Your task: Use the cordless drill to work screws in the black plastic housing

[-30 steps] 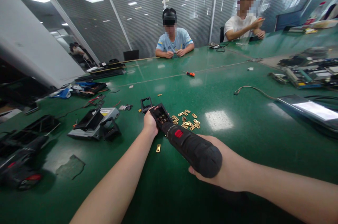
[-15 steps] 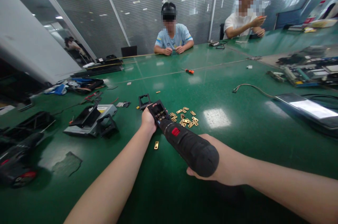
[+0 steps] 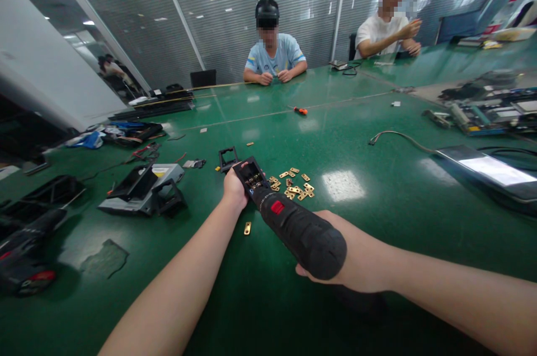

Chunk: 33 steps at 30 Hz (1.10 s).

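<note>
Our left grip (image 3: pixel 235 188) is closed on the left side of a black housing (image 3: pixel 247 168), in which we see small metal parts (image 3: pixel 254 181). Our right grip (image 3: pixel 356 255) is wrapped around a black power driver (image 3: pixel 300 233), its nose at the housing's near end; we cannot tell whether the tip touches the parts. To the right of the housing, brass plates (image 3: pixel 308 187) lie scattered on the green table (image 3: pixel 319 143); 1 separate plate (image 3: pixel 247 228) lies nearer us, and a black frame (image 3: pixel 222 159) sits just beyond the left grip.
</note>
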### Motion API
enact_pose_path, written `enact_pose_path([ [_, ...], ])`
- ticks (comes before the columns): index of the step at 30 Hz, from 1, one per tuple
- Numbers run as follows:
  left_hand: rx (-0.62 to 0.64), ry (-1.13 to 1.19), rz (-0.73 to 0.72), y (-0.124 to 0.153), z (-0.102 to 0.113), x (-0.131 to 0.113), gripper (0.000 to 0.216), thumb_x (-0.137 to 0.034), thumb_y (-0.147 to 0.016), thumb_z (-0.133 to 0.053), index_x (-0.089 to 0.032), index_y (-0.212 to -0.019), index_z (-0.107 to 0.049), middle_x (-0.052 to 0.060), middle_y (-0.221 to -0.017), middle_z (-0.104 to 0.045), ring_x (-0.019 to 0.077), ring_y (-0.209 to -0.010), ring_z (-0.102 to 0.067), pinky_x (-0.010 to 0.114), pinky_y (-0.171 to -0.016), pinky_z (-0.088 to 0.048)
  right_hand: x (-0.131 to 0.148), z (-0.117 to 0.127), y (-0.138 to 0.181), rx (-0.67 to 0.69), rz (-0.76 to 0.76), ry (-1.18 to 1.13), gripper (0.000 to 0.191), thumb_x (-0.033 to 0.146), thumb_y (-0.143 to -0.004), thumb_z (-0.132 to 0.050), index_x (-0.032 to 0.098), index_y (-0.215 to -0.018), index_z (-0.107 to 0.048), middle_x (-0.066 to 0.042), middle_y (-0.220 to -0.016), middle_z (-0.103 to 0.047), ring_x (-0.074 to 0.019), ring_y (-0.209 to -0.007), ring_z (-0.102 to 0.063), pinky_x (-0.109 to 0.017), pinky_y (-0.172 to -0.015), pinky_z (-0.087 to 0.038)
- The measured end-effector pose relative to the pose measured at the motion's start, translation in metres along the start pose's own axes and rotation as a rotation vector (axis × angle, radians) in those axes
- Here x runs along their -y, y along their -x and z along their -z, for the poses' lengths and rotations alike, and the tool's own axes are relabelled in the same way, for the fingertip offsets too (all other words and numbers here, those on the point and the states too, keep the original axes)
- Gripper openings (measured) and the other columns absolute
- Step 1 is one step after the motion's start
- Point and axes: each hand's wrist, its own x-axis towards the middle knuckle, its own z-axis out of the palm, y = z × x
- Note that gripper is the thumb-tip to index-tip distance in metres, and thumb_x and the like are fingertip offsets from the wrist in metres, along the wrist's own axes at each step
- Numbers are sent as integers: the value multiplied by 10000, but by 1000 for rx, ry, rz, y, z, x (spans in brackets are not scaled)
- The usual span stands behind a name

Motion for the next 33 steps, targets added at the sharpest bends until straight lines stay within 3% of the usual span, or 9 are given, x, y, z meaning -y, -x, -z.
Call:
enact_pose_path([
  [8,-26,23,9,-1,0,0,300,-298,-853,-553,-137,-1065,-689,76,-683,-721,265,-610,-711,393,-613,-600,5,0,2,6,-28,-5,227,160,-687,-774,194,-776,-567,45,-689,-578,-128,-615,-488,-246,-565,-411],
  [23,-6,1,6,-5,4,2,302,-322,-835,-564,-145,-1053,-676,85,-703,-725,275,-603,-710,408,-599,-595,2,1,0,0,-33,10,254,173,-692,-793,202,-725,-543,53,-673,-563,-122,-605,-471,-243,-561,-402],
  [33,-8,-4,11,-2,2,0,291,-315,-830,-558,-146,-1034,-677,77,-692,-721,267,-606,-706,396,-617,-586,3,0,2,1,-30,1,222,169,-690,-791,187,-791,-594,38,-700,-591,-136,-622,-503,-253,-579,-432],
])
